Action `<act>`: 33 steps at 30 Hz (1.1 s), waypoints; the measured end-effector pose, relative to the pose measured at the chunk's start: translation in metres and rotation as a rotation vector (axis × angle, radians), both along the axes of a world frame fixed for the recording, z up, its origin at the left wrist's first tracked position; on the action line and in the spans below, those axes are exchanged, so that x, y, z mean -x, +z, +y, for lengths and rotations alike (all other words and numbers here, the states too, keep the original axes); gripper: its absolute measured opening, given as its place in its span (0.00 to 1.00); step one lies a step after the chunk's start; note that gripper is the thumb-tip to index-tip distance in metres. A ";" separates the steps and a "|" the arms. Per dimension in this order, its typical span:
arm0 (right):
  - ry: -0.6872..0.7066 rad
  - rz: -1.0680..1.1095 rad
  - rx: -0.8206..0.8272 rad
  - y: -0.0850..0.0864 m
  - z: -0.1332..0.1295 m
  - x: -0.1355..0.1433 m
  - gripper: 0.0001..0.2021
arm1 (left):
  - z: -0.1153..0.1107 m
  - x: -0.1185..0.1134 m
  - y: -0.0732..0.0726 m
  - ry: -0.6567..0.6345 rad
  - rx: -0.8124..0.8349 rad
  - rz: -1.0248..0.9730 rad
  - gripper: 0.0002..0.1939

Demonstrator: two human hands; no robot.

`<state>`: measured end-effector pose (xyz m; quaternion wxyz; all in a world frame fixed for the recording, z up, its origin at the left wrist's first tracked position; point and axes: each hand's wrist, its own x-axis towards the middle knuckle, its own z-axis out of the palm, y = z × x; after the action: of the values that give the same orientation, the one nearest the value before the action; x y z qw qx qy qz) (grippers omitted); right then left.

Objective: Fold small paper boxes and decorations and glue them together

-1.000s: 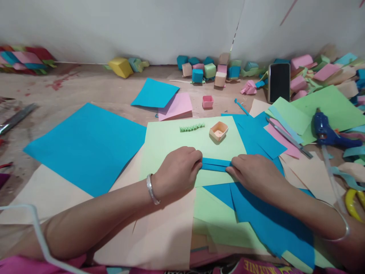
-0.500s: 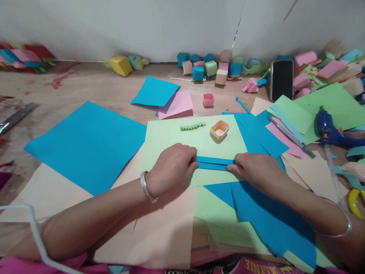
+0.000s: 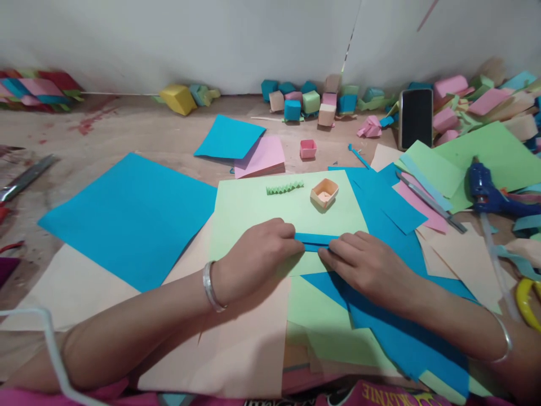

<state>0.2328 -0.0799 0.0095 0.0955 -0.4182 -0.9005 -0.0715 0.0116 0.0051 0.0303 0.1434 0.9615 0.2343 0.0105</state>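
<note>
A narrow folded blue paper strip [image 3: 315,239] lies across the light green sheet [image 3: 245,208]. My left hand [image 3: 264,254] is closed on the strip's left end, fingers bent over it. At the right end my right hand [image 3: 366,265] grips the strip, its thumb and fingers pressed along the lower edge. Both hands hide the strip's ends. Just beyond the strip, on the same sheet, sit a pleated green paper piece [image 3: 284,188] and a small open peach paper box [image 3: 324,193].
Large blue paper [image 3: 131,220] lies left. A pink box [image 3: 308,149] and small paper cubes [image 3: 292,110] stand behind. A phone [image 3: 416,118], a cutter [image 3: 431,203], a blue glue gun [image 3: 484,186] and yellow-handled scissors [image 3: 524,301] are right; a blade [image 3: 27,177] lies far left.
My right hand has moved inward along the strip, and its fingers now lie over the lower edge. My left fingers have shifted slightly right. Less of the strip shows between the hands.
</note>
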 end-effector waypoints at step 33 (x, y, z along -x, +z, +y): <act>-0.209 -0.332 -0.068 0.009 -0.018 0.005 0.12 | 0.003 -0.005 -0.015 -0.180 -0.328 0.028 0.09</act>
<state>0.2279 -0.0979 0.0183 -0.0481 -0.4882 -0.8528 -0.1791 0.0168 0.0078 0.0149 -0.0180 0.9891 0.1445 0.0223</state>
